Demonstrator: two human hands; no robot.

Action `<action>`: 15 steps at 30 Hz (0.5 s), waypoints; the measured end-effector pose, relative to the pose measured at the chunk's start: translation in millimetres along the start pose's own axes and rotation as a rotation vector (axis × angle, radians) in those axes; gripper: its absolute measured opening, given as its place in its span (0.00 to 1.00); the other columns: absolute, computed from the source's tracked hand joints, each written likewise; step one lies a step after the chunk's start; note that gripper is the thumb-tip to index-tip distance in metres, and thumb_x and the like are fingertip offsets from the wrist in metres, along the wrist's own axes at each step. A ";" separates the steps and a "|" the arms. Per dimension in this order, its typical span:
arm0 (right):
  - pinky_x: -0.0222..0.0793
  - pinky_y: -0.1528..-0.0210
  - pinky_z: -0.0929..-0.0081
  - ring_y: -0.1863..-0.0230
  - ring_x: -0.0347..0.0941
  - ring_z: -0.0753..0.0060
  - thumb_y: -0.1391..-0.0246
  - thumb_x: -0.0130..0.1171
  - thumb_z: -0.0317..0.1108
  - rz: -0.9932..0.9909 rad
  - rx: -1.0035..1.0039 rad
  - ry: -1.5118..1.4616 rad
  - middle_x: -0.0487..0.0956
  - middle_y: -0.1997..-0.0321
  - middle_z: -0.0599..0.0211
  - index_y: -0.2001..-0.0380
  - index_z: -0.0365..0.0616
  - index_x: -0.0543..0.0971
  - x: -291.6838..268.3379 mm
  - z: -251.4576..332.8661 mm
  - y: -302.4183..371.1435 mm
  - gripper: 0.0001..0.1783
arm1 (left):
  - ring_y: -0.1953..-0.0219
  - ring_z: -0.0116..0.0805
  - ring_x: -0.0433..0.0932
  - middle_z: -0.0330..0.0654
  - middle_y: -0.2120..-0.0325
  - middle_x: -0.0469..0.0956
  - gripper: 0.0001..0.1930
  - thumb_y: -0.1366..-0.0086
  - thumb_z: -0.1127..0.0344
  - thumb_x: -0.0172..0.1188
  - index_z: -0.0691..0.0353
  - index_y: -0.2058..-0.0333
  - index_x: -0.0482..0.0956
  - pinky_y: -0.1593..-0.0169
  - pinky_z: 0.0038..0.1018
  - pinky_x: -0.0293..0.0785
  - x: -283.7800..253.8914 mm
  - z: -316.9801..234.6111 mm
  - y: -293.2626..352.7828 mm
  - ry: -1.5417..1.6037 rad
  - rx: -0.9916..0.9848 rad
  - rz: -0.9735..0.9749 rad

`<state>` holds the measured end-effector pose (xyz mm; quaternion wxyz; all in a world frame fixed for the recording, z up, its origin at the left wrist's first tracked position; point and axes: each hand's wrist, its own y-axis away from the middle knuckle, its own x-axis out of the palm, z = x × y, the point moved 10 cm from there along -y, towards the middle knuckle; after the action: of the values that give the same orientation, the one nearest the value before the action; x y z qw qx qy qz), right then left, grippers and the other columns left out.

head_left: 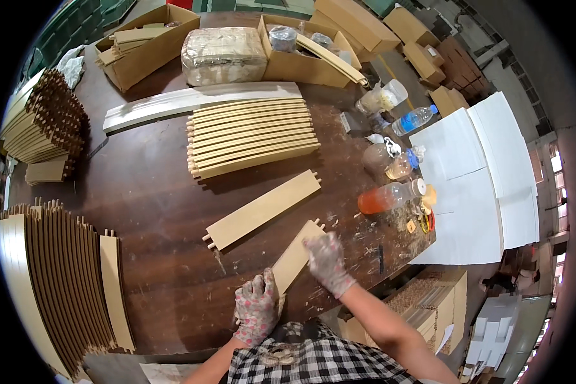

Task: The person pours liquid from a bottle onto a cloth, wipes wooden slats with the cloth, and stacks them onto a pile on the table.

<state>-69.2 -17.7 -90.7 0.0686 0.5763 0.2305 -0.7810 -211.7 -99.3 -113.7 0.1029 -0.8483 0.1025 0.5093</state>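
Note:
A pale wooden board (294,258) with short dowels at its far end slants up from the table's front edge. My left hand (257,308), in a flower-print glove, is closed around its near end. At the board's right edge, close to the far dowels, is my right hand (328,264) in a matching glove; its fingers are smeared by motion, so their grip is unclear. Just beyond lies a second doweled board (264,210), flat and touched by neither hand. Farther back, a row of similar boards (253,139) sits packed side by side.
More doweled boards (64,281) stand stacked at the left, with another pile (48,125) behind. A long white strip (198,102) lies before open cartons (148,61) and a wrapped bundle (224,54). Bottles, including one with orange liquid (384,198), line the right side beside white sheets (457,185).

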 end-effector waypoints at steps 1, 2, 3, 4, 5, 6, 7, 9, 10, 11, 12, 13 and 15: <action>0.69 0.62 0.58 0.63 0.69 0.54 0.53 0.57 0.27 -0.002 0.081 0.064 0.74 0.69 0.62 0.66 0.47 0.78 -3.4 -19.2 -10.0 0.09 | 0.56 0.46 0.68 0.49 0.55 0.67 0.39 0.47 0.54 0.63 0.67 0.40 0.61 0.54 0.42 0.63 0.6 -2.2 -1.7 0.020 -0.001 0.027; 0.69 0.62 0.58 0.63 0.69 0.53 0.53 0.57 0.27 -0.006 0.156 0.123 0.74 0.69 0.62 0.66 0.47 0.78 -4.6 -30.7 -14.3 0.09 | 0.55 0.47 0.67 0.49 0.55 0.66 0.40 0.46 0.54 0.63 0.67 0.39 0.59 0.53 0.42 0.62 1.7 -1.9 -1.0 0.035 -0.007 0.050; 0.69 0.62 0.58 0.63 0.69 0.53 0.54 0.57 0.27 0.002 0.157 0.141 0.74 0.69 0.61 0.65 0.48 0.78 -3.8 -27.5 -11.5 0.10 | 0.55 0.47 0.67 0.49 0.55 0.66 0.40 0.46 0.54 0.63 0.67 0.39 0.59 0.53 0.42 0.62 2.2 -2.1 3.2 0.034 -0.005 0.054; 0.69 0.62 0.58 0.63 0.69 0.53 0.54 0.57 0.27 -0.002 0.155 0.146 0.74 0.69 0.61 0.65 0.48 0.78 -4.9 -20.4 -7.0 0.10 | 0.55 0.47 0.67 0.49 0.54 0.66 0.40 0.46 0.54 0.63 0.67 0.39 0.59 0.53 0.42 0.62 4.2 -0.8 3.3 0.035 -0.011 0.066; 0.69 0.62 0.58 0.63 0.69 0.54 0.51 0.55 0.27 0.029 0.099 0.093 0.75 0.69 0.63 0.65 0.48 0.78 0.9 -4.3 3.2 0.09 | 0.54 0.46 0.67 0.49 0.54 0.66 0.40 0.46 0.54 0.63 0.67 0.39 0.59 0.52 0.42 0.61 7.0 1.8 2.9 0.031 -0.025 0.079; 0.69 0.63 0.59 0.63 0.69 0.54 0.49 0.52 0.26 0.059 0.043 0.041 0.75 0.68 0.64 0.65 0.48 0.77 6.6 6.1 7.2 0.08 | 0.54 0.46 0.67 0.49 0.54 0.66 0.40 0.46 0.54 0.63 0.67 0.39 0.59 0.52 0.42 0.61 8.0 4.3 0.4 0.026 -0.031 0.074; 0.68 0.64 0.58 0.63 0.70 0.53 0.48 0.52 0.27 -0.039 0.021 0.018 0.76 0.69 0.63 0.65 0.48 0.77 -0.2 1.7 9.2 0.08 | 0.54 0.46 0.66 0.49 0.53 0.66 0.40 0.46 0.53 0.62 0.67 0.38 0.59 0.52 0.42 0.61 8.6 1.4 0.7 0.016 -0.021 0.071; 0.68 0.63 0.58 0.62 0.70 0.53 0.48 0.53 0.28 -0.023 0.115 0.075 0.76 0.69 0.63 0.65 0.49 0.77 -4.7 -21.2 -6.1 0.07 | 0.54 0.46 0.66 0.49 0.53 0.65 0.40 0.45 0.53 0.62 0.67 0.38 0.59 0.52 0.42 0.61 6.5 -1.2 3.4 0.003 -0.006 0.078; 0.68 0.62 0.58 0.62 0.70 0.53 0.49 0.54 0.29 -0.010 0.198 0.132 0.76 0.69 0.62 0.65 0.50 0.78 -5.7 -35.4 -11.9 0.07 | 0.55 0.45 0.67 0.48 0.55 0.67 0.38 0.46 0.53 0.62 0.67 0.40 0.61 0.54 0.41 0.63 -0.1 -2.4 -1.6 -0.006 -0.004 0.053; 0.68 0.62 0.57 0.63 0.70 0.51 0.50 0.55 0.29 -0.040 0.192 0.123 0.76 0.69 0.61 0.65 0.50 0.78 -4.1 -39.0 -10.4 0.07 | 0.57 0.44 0.68 0.47 0.57 0.68 0.37 0.46 0.54 0.62 0.67 0.41 0.63 0.56 0.40 0.64 -5.5 -3.5 -4.2 -0.014 -0.001 0.027; 0.68 0.62 0.57 0.63 0.70 0.51 0.50 0.55 0.29 -0.044 0.196 0.124 0.76 0.69 0.61 0.65 0.50 0.78 -3.4 -33.0 -0.5 0.07 | 0.57 0.44 0.68 0.47 0.57 0.68 0.37 0.46 0.54 0.62 0.67 0.41 0.63 0.56 0.40 0.64 -6.0 -4.7 -1.9 -0.016 0.005 0.027; 0.68 0.63 0.56 0.64 0.71 0.51 0.50 0.55 0.28 -0.015 0.171 0.051 0.76 0.69 0.60 0.65 0.50 0.77 6.0 -20.6 11.9 0.08 | 0.57 0.45 0.68 0.47 0.57 0.68 0.37 0.46 0.54 0.62 0.67 0.41 0.63 0.55 0.41 0.64 -5.3 -3.3 -0.7 -0.005 -0.004 0.027; 0.68 0.63 0.55 0.64 0.71 0.50 0.50 0.54 0.26 -0.011 0.113 -0.054 0.76 0.69 0.59 0.63 0.49 0.77 7.7 0.2 16.0 0.10 | 0.56 0.45 0.68 0.47 0.56 0.68 0.37 0.46 0.54 0.63 0.67 0.41 0.63 0.55 0.41 0.64 -3.8 1.0 -1.1 -0.001 -0.018 0.025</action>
<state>-66.0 -30.7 -102.3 0.0380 0.5569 0.1873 -0.8083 -214.0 -97.7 -110.7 0.0890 -0.8476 0.1086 0.5117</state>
